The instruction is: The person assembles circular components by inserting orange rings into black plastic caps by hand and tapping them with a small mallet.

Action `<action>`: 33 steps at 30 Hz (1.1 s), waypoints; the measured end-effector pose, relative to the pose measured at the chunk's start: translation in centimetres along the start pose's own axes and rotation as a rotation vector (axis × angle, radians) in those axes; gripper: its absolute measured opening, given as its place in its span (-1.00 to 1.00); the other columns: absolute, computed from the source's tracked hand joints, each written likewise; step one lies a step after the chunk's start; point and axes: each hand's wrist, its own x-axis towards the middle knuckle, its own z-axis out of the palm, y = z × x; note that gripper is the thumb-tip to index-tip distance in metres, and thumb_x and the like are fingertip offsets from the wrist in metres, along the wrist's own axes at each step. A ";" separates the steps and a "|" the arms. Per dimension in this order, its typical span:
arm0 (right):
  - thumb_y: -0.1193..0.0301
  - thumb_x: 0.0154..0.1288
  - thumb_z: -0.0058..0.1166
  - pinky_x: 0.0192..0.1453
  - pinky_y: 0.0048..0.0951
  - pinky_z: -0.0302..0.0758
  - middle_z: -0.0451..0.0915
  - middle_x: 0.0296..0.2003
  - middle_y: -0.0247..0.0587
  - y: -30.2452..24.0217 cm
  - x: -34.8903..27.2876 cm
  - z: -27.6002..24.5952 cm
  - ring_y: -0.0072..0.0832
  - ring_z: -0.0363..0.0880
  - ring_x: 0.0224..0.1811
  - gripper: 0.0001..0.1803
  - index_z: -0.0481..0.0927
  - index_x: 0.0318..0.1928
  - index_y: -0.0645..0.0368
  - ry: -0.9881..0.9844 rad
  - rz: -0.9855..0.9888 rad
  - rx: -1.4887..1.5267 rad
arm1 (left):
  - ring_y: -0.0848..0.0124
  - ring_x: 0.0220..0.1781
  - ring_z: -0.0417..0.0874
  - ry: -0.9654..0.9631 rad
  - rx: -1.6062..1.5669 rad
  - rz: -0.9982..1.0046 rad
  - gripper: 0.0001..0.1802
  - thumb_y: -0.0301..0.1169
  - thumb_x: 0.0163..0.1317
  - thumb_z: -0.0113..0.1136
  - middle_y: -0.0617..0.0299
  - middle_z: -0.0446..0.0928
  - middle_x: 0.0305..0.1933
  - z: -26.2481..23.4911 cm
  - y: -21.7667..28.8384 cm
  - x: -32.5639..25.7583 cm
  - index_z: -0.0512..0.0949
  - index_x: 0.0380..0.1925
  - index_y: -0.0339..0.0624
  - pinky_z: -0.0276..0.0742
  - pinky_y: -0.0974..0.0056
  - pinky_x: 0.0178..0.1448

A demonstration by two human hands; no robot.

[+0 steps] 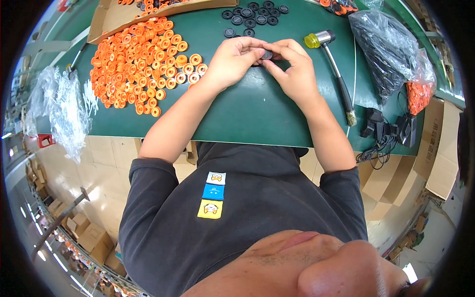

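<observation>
Over the green tabletop (237, 114) my left hand (236, 60) and my right hand (293, 67) meet, both with bent fingers closed round a small round black part (267, 54). Fingers cover most of it, so its full shape is hidden. Just beyond the hands lies a group of black discs (250, 22) with round, ridged faces. Left of my left hand spreads a large heap of orange plastic rings (136, 64), a few loose ones close to my wrist.
A cardboard tray (106, 22) holds more orange and black parts. At right lie a mallet (334, 64) with a yellow face, a plastic bag of black parts (383, 47) and black cables (381, 143). Crumpled clear plastic (69, 109) hangs off the left edge.
</observation>
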 end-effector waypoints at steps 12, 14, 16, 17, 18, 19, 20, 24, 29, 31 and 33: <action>0.47 0.35 0.29 0.04 -0.51 0.63 0.70 -0.15 -0.17 1.7 0.1 0.3 -0.53 0.68 -0.11 -0.64 0.62 0.09 0.40 -0.028 0.465 0.576 | 0.44 -0.03 0.72 0.110 0.141 0.128 -0.71 -0.45 0.43 0.19 0.11 0.70 -0.07 0.9 0.8 -0.8 0.58 0.09 -0.35 0.63 0.36 0.08; 0.48 0.35 0.28 0.03 -0.51 0.63 0.71 -0.17 -0.18 1.7 0.1 0.2 -0.54 0.68 -0.13 -0.65 0.62 0.08 0.40 -0.044 0.484 0.558 | 0.44 -0.04 0.73 0.150 0.223 0.144 -0.71 -0.45 0.42 0.20 0.11 0.71 -0.08 1.0 1.0 -0.9 0.58 0.07 -0.34 0.63 0.37 0.07; 0.49 0.36 0.27 -0.03 -0.52 0.64 0.70 -0.21 -0.20 1.9 0.0 0.2 -0.56 0.67 -0.18 -0.69 0.63 0.04 0.39 -0.044 0.499 0.632 | 0.44 -0.06 0.73 0.146 0.184 0.155 -0.72 -0.46 0.40 0.22 0.11 0.72 -0.10 1.0 0.9 -0.8 0.60 0.04 -0.36 0.63 0.38 0.07; 0.49 0.36 0.27 -0.03 -0.52 0.64 0.70 -0.21 -0.20 1.8 0.1 0.3 -0.56 0.67 -0.18 -0.69 0.63 0.04 0.39 -0.044 0.496 0.632 | 0.44 -0.06 0.73 0.147 0.186 0.157 -0.72 -0.46 0.40 0.22 0.11 0.72 -0.10 0.9 0.7 -0.7 0.60 0.04 -0.36 0.63 0.38 0.07; 0.50 0.36 0.26 -0.06 -0.53 0.64 0.70 -0.23 -0.21 1.6 0.1 0.3 -0.56 0.67 -0.21 -0.72 0.63 0.01 0.39 -0.042 0.521 0.670 | 0.44 -0.07 0.73 0.139 0.151 0.155 -0.73 -0.47 0.39 0.23 0.10 0.72 -0.10 0.7 0.4 -0.6 0.60 0.03 -0.38 0.63 0.37 0.07; 0.51 0.36 0.25 -0.09 -0.53 0.64 0.70 -0.24 -0.21 1.5 0.1 0.4 -0.57 0.66 -0.24 -0.75 0.63 -0.01 0.38 -0.040 0.547 0.708 | 0.44 -0.07 0.73 0.130 0.116 0.152 -0.73 -0.48 0.38 0.23 0.09 0.71 -0.10 0.6 0.2 -0.5 0.60 0.02 -0.40 0.63 0.37 0.06; 0.51 0.36 0.25 -0.09 -0.53 0.64 0.70 -0.24 -0.21 1.3 0.0 0.4 -0.57 0.66 -0.24 -0.75 0.63 -0.01 0.38 -0.041 0.546 0.707 | 0.44 -0.07 0.73 0.131 0.116 0.154 -0.73 -0.48 0.38 0.23 0.09 0.71 -0.10 0.7 0.2 -0.5 0.60 0.02 -0.40 0.63 0.37 0.06; 0.55 0.36 0.24 -0.15 -0.55 0.62 0.69 -0.27 -0.23 1.2 -0.1 0.4 -0.57 0.64 -0.29 -0.80 0.62 -0.05 0.36 -0.019 0.561 0.799 | 0.44 -0.11 0.72 0.128 0.011 0.133 -0.76 -0.52 0.36 0.24 0.09 0.71 -0.13 0.9 0.1 -0.4 0.62 -0.03 -0.41 0.64 0.36 0.05; 0.57 0.35 0.23 -0.16 -0.55 0.60 0.69 -0.28 -0.22 1.1 -0.2 0.7 -0.58 0.63 -0.31 -0.80 0.63 -0.05 0.36 -0.017 0.600 0.828 | 0.45 -0.15 0.71 0.136 -0.023 0.108 -0.80 -0.54 0.35 0.24 0.10 0.71 -0.17 0.8 -0.2 -0.2 0.63 -0.07 -0.41 0.63 0.37 0.02; 0.55 0.35 0.23 -0.15 -0.55 0.60 0.69 -0.28 -0.21 1.1 -0.3 0.8 -0.58 0.63 -0.30 -0.80 0.62 -0.05 0.36 -0.001 0.574 0.809 | 0.46 -0.16 0.70 0.134 -0.017 0.111 -0.80 -0.54 0.35 0.25 0.12 0.70 -0.18 0.8 -0.2 -0.2 0.62 -0.08 -0.41 0.63 0.38 0.01; 0.54 0.36 0.24 -0.16 -0.54 0.61 0.70 -0.28 -0.21 1.1 -0.3 0.7 -0.57 0.64 -0.31 -0.80 0.62 -0.05 0.37 -0.003 0.573 0.818 | 0.47 -0.16 0.69 0.127 -0.044 0.116 -0.80 -0.54 0.35 0.25 0.12 0.70 -0.18 0.8 -0.2 -0.1 0.62 -0.08 -0.41 0.62 0.38 0.00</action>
